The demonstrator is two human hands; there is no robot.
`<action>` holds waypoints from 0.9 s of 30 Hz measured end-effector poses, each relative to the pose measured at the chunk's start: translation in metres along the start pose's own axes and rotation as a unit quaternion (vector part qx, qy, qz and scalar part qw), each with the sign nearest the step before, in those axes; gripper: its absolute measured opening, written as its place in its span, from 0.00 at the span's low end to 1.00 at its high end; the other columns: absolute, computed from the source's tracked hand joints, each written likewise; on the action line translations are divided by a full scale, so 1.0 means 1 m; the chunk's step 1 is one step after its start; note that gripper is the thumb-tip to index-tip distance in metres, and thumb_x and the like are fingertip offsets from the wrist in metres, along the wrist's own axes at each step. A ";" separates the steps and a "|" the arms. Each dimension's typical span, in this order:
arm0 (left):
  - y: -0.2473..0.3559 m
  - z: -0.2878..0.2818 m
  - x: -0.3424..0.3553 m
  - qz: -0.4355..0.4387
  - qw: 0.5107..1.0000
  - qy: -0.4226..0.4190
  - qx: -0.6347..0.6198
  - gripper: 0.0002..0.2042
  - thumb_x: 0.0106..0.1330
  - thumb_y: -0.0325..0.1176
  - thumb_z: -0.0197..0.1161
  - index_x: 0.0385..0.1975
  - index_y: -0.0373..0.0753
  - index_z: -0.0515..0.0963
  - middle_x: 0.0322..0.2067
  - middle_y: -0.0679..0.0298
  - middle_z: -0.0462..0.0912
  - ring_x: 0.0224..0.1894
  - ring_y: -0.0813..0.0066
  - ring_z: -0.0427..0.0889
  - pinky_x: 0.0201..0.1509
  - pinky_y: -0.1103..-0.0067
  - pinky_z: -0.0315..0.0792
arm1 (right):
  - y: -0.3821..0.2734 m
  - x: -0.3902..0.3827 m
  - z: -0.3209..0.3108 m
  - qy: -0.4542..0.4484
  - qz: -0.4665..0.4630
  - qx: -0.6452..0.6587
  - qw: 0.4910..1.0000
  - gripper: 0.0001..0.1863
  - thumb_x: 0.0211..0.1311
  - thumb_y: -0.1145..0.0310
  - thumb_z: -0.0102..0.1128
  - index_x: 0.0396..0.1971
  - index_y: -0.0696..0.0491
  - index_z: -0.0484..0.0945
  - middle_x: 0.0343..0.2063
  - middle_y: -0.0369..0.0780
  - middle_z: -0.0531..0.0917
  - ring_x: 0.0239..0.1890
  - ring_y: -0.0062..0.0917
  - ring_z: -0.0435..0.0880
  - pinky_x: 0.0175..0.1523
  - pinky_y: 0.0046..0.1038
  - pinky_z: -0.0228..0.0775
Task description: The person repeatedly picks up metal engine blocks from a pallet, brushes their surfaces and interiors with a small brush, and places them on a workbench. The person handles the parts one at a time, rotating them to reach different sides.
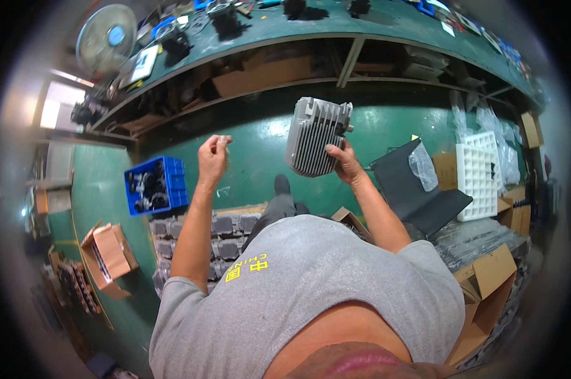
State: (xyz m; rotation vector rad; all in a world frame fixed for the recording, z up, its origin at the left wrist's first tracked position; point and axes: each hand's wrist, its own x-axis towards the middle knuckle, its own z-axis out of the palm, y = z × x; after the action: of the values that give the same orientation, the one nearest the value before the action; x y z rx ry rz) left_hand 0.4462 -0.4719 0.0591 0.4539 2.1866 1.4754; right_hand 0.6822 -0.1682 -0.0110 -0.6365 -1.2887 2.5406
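Head view, right grip: right hand (343, 165) clasps the lower right edge of a grey finned metal housing (316, 134), thumb across the ribbed face, fingers behind it.
Left grip: left hand (212, 153) raised and loosely curled, fingertips pinched together as if on something small; whether anything is held there cannot be told.
Housing, place: held in the air in front of the chest, above the green floor (254, 142), below the front edge of the green desk (336, 28); touching nothing but the right hand.
Housing, axis: long axis runs near upright, tilted slightly, top end toward the desk's front edge; ribs run along that axis and face the camera.
Risk: a one-handed hold near one corner leaves most of the weight above the grip; judged likely to tip or slip out and fall on the legs or the parts below if the wrist turns.
Risk, second: the pinched item, if any, could drop unseen among the trays.
Nearby, floor left: blue crate (154, 186) of dark parts; open cardboard box (112, 252).
Nearby, below hands: rows of grey parts (225, 230) in trays.
Nearby, right: black sheet (418, 189), white grid tray (478, 174), cardboard boxes (487, 278).
Far left of desk: standing fan (105, 38).
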 end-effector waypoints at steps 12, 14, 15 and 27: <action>0.092 0.147 0.251 0.008 0.969 -0.247 -0.026 0.30 0.75 0.60 0.53 0.51 0.34 0.84 0.30 0.65 0.86 0.24 0.84 0.68 0.28 0.82 0.65 | -0.105 0.111 0.008 0.145 -0.184 -0.302 0.924 0.58 0.35 0.59 0.88 0.68 0.58 0.63 0.60 0.48 0.77 0.64 0.38 0.74 0.71 0.37 0.65; 0.120 0.162 0.281 -0.025 0.947 -0.315 -0.055 0.33 0.74 0.62 0.53 0.53 0.34 0.83 0.33 0.62 0.88 0.22 0.84 0.66 0.25 0.82 0.62 | -0.129 0.118 0.012 0.163 -0.195 -0.361 0.897 0.59 0.34 0.57 0.89 0.68 0.58 0.62 0.60 0.47 0.75 0.63 0.38 0.74 0.70 0.37 0.65; 0.136 0.170 0.292 -0.065 0.920 -0.377 -0.081 0.27 0.72 0.58 0.58 0.46 0.35 0.84 0.27 0.67 0.84 0.20 0.85 0.62 0.24 0.82 0.59 | -0.135 0.122 0.007 0.177 -0.201 -0.381 0.885 0.59 0.33 0.57 0.89 0.68 0.58 0.62 0.59 0.47 0.75 0.63 0.38 0.74 0.70 0.37 0.65; 0.211 0.323 0.382 0.012 0.860 -0.508 0.039 0.09 0.62 0.38 0.64 0.32 0.38 0.79 0.25 0.72 0.76 0.29 0.81 0.75 0.35 0.76 0.75 | -0.191 0.161 -0.096 0.273 -0.217 -0.479 0.806 0.66 0.33 0.60 0.88 0.73 0.57 0.53 0.68 0.49 0.64 0.72 0.41 0.63 0.75 0.39 0.59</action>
State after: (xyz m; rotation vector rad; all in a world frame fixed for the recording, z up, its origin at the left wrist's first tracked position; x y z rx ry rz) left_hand 0.3041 0.0519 0.0804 1.0088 1.3634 0.8132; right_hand 0.5860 0.0742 0.0491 -0.9819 -2.0892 1.0749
